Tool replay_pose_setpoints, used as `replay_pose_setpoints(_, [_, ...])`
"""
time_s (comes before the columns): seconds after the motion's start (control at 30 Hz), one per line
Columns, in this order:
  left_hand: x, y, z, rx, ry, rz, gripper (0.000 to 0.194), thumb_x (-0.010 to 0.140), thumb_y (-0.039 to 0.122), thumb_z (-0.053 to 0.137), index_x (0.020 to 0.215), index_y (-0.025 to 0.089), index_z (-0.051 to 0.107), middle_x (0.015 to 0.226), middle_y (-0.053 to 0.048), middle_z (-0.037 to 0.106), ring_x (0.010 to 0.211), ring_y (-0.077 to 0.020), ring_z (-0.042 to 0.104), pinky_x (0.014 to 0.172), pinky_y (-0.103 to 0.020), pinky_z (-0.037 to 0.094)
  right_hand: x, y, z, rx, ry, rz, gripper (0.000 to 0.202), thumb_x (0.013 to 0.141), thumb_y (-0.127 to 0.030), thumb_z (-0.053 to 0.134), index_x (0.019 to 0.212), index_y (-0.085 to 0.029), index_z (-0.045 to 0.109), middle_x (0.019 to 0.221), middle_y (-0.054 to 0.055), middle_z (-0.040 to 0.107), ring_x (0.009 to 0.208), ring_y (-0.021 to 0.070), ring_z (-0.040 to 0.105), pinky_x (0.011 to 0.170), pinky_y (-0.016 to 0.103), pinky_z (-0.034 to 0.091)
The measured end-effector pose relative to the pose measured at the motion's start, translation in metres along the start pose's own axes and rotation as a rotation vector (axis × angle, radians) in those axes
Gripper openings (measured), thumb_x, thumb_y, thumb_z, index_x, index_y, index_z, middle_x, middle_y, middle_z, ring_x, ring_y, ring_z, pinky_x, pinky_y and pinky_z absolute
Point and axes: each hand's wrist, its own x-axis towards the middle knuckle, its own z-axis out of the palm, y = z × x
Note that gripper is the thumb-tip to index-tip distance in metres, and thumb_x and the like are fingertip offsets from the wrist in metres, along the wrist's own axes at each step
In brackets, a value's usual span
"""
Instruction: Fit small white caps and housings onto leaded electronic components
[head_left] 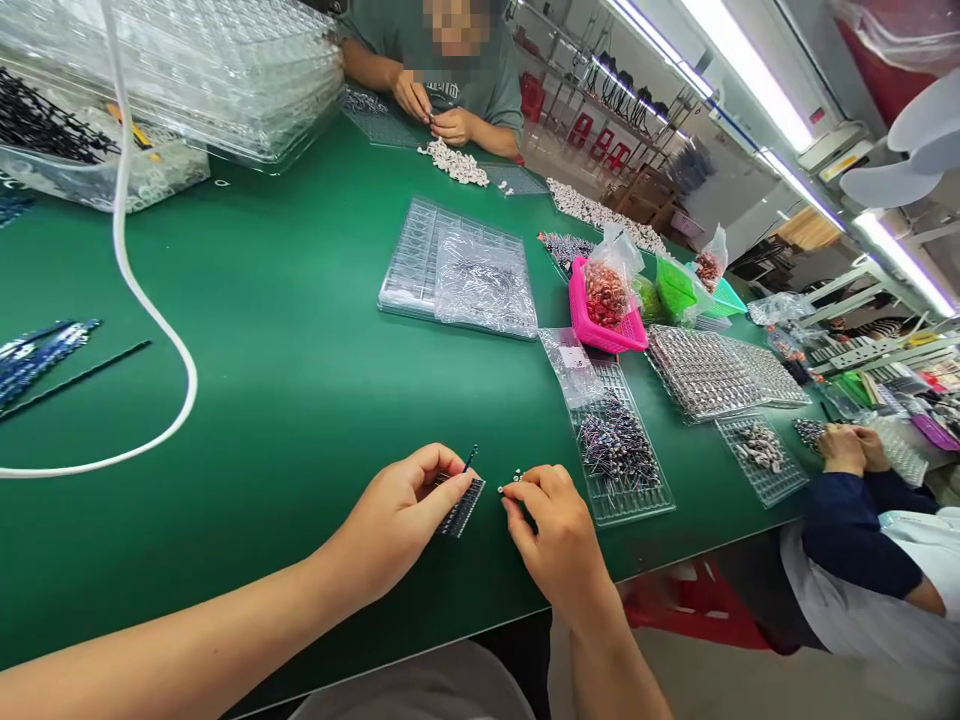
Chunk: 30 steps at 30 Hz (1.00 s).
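Observation:
My left hand [412,515] is closed on a small dark circuit board panel [459,512] with rows of light marks. A narrow dark strip [471,457] sticks up by its thumb and index finger. Just to the right, apart from the panel, my right hand [551,525] pinches a few tiny black-and-white parts [513,483] at its fingertips. Their exact kind is too small to make out. Close beyond this hand, a clear ribbed tray [634,508] holds a heap of small dark components with thin wire leads [615,443].
A pink basket [611,335] with a bag of reddish parts, stacked clear trays [405,270] and a white cable [176,345] lie on the green table [300,390]. Dark blue strips [45,360] are at left. Co-workers' hands [431,110] work across the table and at right.

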Motion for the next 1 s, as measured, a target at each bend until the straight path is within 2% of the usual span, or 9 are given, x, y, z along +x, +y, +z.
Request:
replay_pose_setpoints(0.27, [0.002,-0.004,-0.001,-0.032,-0.016,0.029,0.028,0.088,0.047,0.059,0.081,0.02,0.055,0.081,-0.001,0.066,0.072,-0.0167,0.056,0.067,-0.029,0.044,0.007,-0.008,0.001,-0.192,-0.072,-0.071,0.017,0.094,-0.01,0.054,0.087,-0.019,0.065,0.089,0.007,0.061,0.083,0.0206,0.052,0.073,0.035,0.044])
replay_pose_setpoints(0.4, [0.001,-0.001,-0.002,-0.011,-0.013,0.019,0.028,0.088,0.047,0.057,0.081,0.02,0.056,0.081,-0.001,0.065,0.071,-0.0166,0.054,0.067,-0.029,0.044,0.011,-0.011,-0.002,-0.287,-0.131,-0.117,0.018,0.094,-0.01,0.053,0.083,-0.02,0.063,0.081,0.005,0.059,0.076,0.0198,0.049,0.068,0.034,0.038])
replay_pose_setpoints(0.47, [0.0,0.001,-0.002,0.004,-0.006,0.013,0.029,0.088,0.048,0.057,0.08,0.02,0.056,0.082,-0.001,0.066,0.072,-0.017,0.055,0.067,-0.03,0.044,0.012,-0.009,-0.003,-0.277,-0.129,-0.125,0.018,0.094,-0.009,0.052,0.084,-0.02,0.063,0.081,0.004,0.059,0.075,0.0191,0.049,0.067,0.034,0.037])
replay_pose_setpoints(0.63, [0.0,0.001,-0.002,0.007,-0.006,0.007,0.031,0.087,0.05,0.057,0.079,0.021,0.055,0.08,-0.001,0.064,0.072,-0.0172,0.054,0.067,-0.03,0.043,0.007,-0.004,-0.005,-0.163,-0.007,-0.09,0.018,0.094,-0.007,0.052,0.095,-0.018,0.066,0.089,0.007,0.063,0.082,0.0194,0.054,0.071,0.033,0.043])
replay_pose_setpoints(0.7, [0.0,0.001,-0.002,0.001,-0.01,0.005,0.03,0.087,0.05,0.057,0.08,0.021,0.055,0.079,0.0,0.063,0.073,-0.017,0.053,0.068,-0.029,0.043,0.005,-0.004,-0.004,-0.143,0.004,-0.103,0.019,0.094,-0.007,0.052,0.098,-0.019,0.066,0.09,0.007,0.064,0.083,0.0194,0.055,0.072,0.033,0.043])
replay_pose_setpoints(1.0, [0.001,-0.003,-0.001,-0.04,-0.015,0.007,0.028,0.087,0.048,0.059,0.08,0.02,0.054,0.081,-0.001,0.063,0.073,-0.0169,0.054,0.069,-0.03,0.043,0.006,-0.005,-0.005,-0.249,-0.125,-0.21,0.018,0.095,-0.008,0.053,0.098,-0.02,0.067,0.09,0.006,0.066,0.083,0.0203,0.053,0.073,0.036,0.039])
